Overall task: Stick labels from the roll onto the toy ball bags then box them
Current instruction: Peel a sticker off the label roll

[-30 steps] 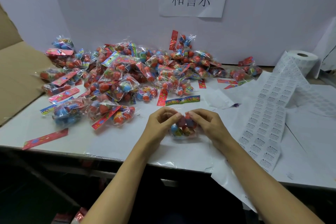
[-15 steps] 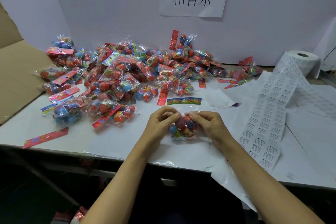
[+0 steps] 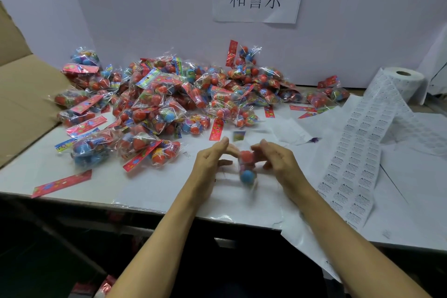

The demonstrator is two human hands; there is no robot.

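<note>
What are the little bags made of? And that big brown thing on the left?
The bags in the pile look like thin clear plastic: shiny, crinkly, with the balls showing through. The brown box flap looks like plain matte cardboard, judging by its dull tan surface.

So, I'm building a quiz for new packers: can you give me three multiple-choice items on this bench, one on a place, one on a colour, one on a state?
1. Where is the label roll?
A. far right of the table
B. inside the cardboard box
C. under the bag pile

2. What colour is the lowest ball in the held bag?
A. yellow
B. blue
C. white

3. How is the label strip?
A. fully wound
B. unrolled across the table
C. torn into singles

Answers: 1 A, it stands by the wall at right. 2 B, blue shows beneath red. 3 B, it trails from the roll towards the front edge.
</note>
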